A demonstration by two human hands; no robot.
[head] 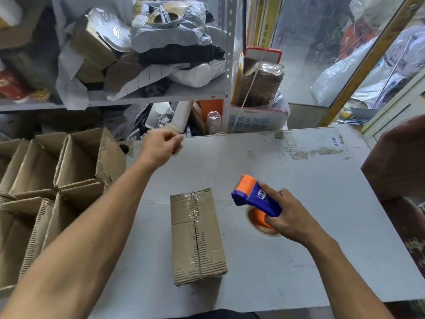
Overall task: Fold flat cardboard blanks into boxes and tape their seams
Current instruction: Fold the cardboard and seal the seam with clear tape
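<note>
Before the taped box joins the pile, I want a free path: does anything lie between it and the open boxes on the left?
Only the person's left forearm crosses above that stretch. The grey tabletop between the taped box and the open boxes shows nothing else.

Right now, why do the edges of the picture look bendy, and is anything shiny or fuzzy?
Head view: the wide-angle lens bows the table edge and shelf near the borders; clear tape on the box catches glare; the left hand looks slightly motion-blurred; the right hand holding the tape dispenser is sharp; lighting is soft, shadows faint.
</note>
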